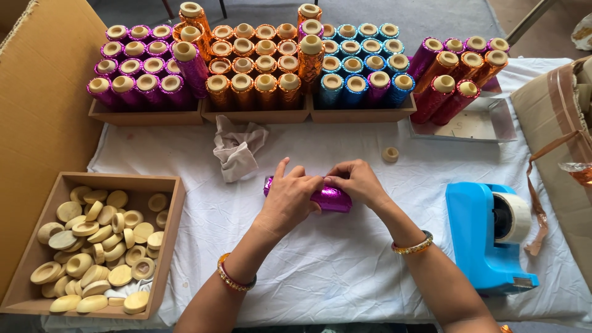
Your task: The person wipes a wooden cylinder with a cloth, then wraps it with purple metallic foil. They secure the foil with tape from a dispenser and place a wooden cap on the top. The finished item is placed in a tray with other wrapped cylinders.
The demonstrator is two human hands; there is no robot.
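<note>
A purple foil-wrapped tube (pixel 330 198) lies on its side on the white cloth (pixel 320 265), directly below the orange section of the tube trays. The left hand (pixel 290 197) is closed over the tube's left end, fingers wrapped across its top. The right hand (pixel 356 180) pinches the foil at the tube's upper right edge, fingertips together on it. Just above and left of the tube lies a crumpled rag (pixel 236 150). Above and right sits a small wooden disc (pixel 390 154). Right of the tube stands a blue tape dispenser (pixel 490 237). Far left of the tube, a cardboard tray (pixel 166 259) holds loose wooden caps (pixel 92 246).
</note>
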